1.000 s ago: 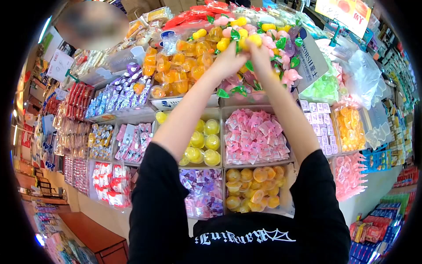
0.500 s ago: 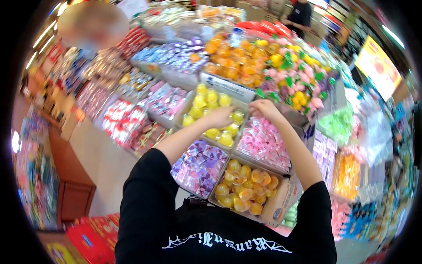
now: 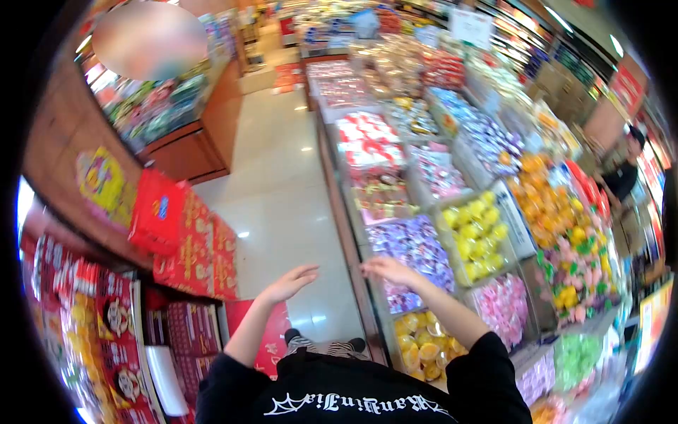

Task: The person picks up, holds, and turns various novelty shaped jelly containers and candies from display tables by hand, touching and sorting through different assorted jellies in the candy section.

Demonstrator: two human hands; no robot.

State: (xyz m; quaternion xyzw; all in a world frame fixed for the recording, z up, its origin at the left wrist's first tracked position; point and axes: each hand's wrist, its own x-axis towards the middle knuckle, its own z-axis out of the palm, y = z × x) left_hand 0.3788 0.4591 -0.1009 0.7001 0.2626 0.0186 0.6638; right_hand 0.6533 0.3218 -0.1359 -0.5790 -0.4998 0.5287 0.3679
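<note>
My left hand point(image 3: 291, 283) hovers over the aisle floor, its fingers stretched out and nothing in it. Across from it, my right hand point(image 3: 388, 270) is above the left edge of the candy display, close to the purple wrapped sweets point(image 3: 417, 244). Its fingers point left and hold nothing that I can see. Beyond it lies a box of yellow round packs point(image 3: 474, 230). Pink packets point(image 3: 503, 304) fill the box beside that one. Below my right forearm are orange-yellow round packs point(image 3: 422, 346), partly covered by the arm.
A tiled aisle point(image 3: 282, 205) runs ahead between the display and a wooden counter point(image 3: 187, 152). Red gift boxes point(image 3: 191, 233) stand at the left. Red-and-white packs point(image 3: 367, 141) lie farther along the display. A person in dark clothes point(image 3: 621, 177) stands at the far right.
My view has swung left toward the aisle. Both hands have drawn back from the yellow and pink boxes, the left one now over the floor, the right one near the display's edge.
</note>
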